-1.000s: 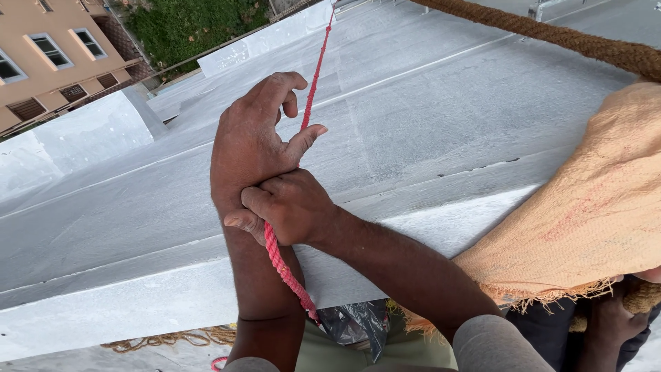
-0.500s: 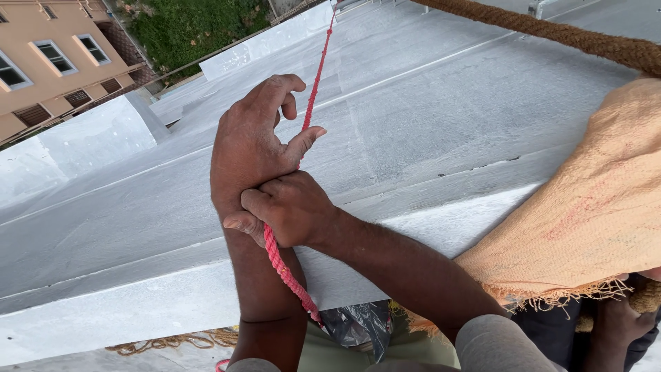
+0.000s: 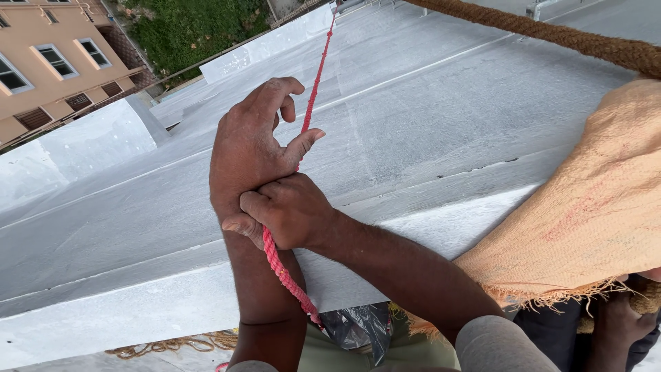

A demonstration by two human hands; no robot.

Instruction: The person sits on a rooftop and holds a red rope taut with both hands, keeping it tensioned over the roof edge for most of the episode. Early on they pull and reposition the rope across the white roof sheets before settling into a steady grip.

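A thin red rope (image 3: pixel 318 72) runs taut down the grey-white wall face (image 3: pixel 427 117) below me. My left hand (image 3: pixel 251 141) reaches out over the edge with its fingers loosely curled. The rope passes between its thumb and forefinger. My right hand (image 3: pixel 289 210) is clenched in a fist on the same rope, pressed against my left wrist. Below that fist the rope trails back toward my body.
A tan burlap sack (image 3: pixel 585 207) lies over the ledge at right, under a thick brown coir rope (image 3: pixel 551 31). Another person's hand (image 3: pixel 616 324) shows at bottom right. A black plastic bag (image 3: pixel 358 327) sits by my lap. An orange building (image 3: pixel 48 62) and greenery lie far below.
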